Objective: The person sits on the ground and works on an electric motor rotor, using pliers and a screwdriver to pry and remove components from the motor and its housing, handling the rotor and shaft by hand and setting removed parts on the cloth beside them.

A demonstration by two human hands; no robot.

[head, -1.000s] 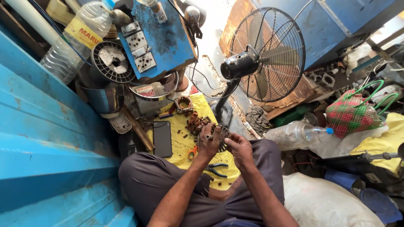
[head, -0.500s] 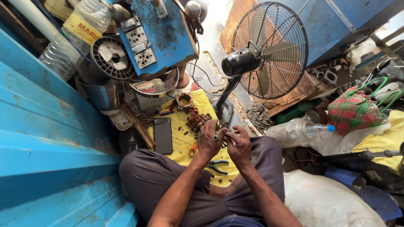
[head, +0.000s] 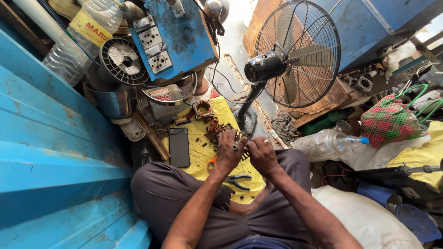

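- Left hand [head: 229, 152] and right hand [head: 260, 154], fingers clamped on a small metal part [head: 240, 144].
- Pliers [head: 237, 180] lie at six o'clock on the yellow cloth [head: 203, 157].
- Best held steady, low over the cloth.

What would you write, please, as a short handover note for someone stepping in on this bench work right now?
Left hand: closed around a small metal part, held over the lap.
Right hand: fingers working on the same part from the other side.
Things: both hands are above the yellow cloth. Pliers lie on the cloth just below the hands; copper windings and small scraps lie beyond them. A dark phone lies flat at the cloth's left edge. A standing fan is behind.
Done: the pictures do not show this.
Left: the part is in hand, not yet set down.
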